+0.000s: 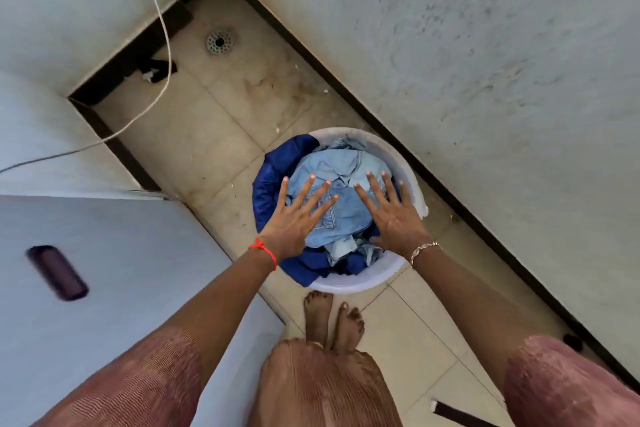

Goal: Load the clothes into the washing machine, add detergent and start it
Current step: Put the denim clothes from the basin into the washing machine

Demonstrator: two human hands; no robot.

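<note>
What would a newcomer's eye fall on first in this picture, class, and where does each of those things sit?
First, the two hands, left hand and right hand, spread open with fingers splayed over a heap of denim clothes at the picture's centre. The clothes fill a round white tub standing on the tiled floor, a dark blue garment spilling over its left rim. Beside it, lower left, lies the washing machine lid.

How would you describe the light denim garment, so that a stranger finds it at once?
Look at the white basket on the tiled floor by the wall. On top of its pile, under both open hands, lies the light denim garment. It is pale and stitched; the dark blue cloth around it is plain.
</note>
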